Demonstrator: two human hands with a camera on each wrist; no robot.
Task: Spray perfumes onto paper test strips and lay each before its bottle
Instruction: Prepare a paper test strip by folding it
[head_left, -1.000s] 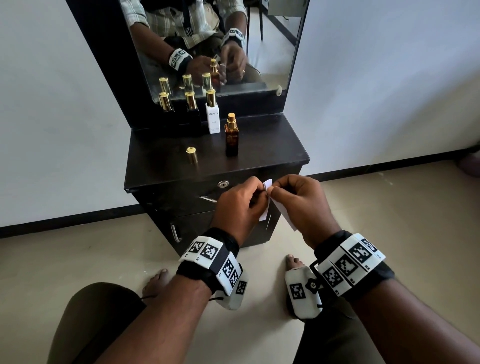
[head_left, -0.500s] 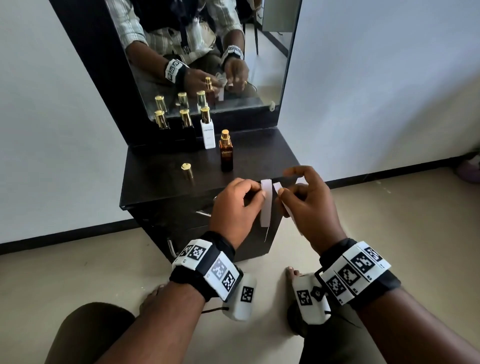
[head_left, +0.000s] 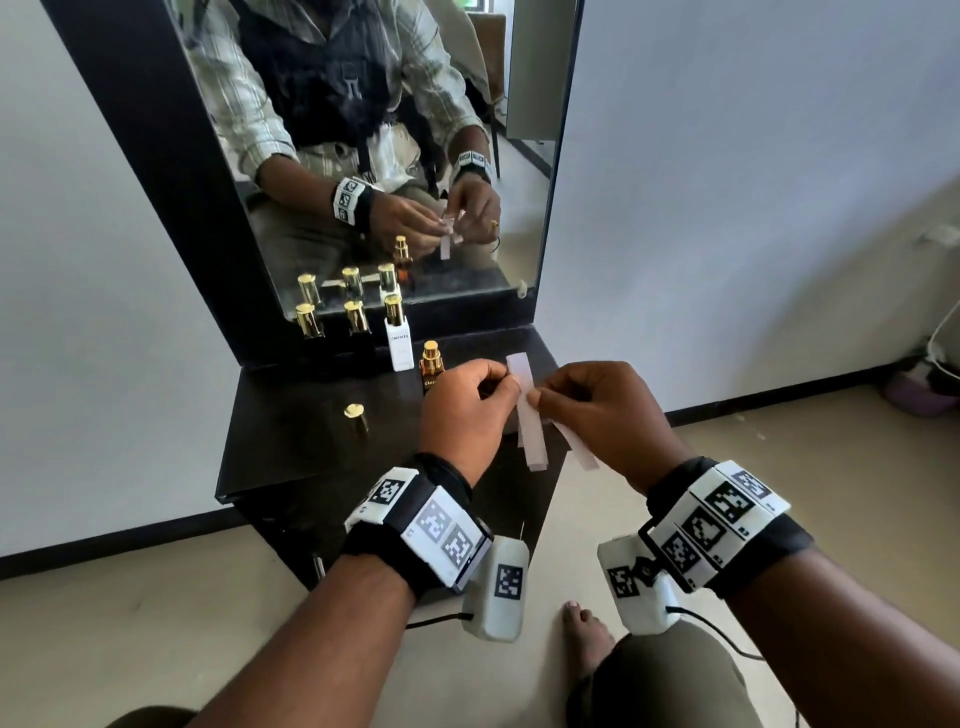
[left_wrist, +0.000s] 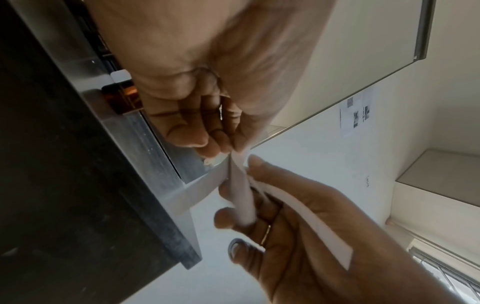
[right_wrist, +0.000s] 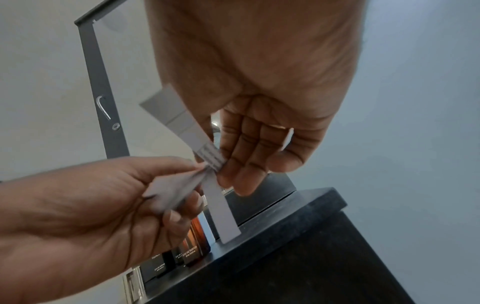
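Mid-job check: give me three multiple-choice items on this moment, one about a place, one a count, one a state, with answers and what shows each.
1. Where does the loose gold cap stand?
A. On the dresser top, left of the amber bottle
B. On the floor
C. On the white bottle

2. How many bottles at the mirror's foot wear gold caps?
A. One
B. Three
C. Five

3. What is the state of the amber bottle?
A. Capped
B. Lying down
C. Upright, sprayer bare

Answers:
1 A: the head view shows the cap alone on the dark top.
2 B: two dark bottles and the white bottle.
3 C: it stands behind the left hand, which with the right hand pinches the paper strips.
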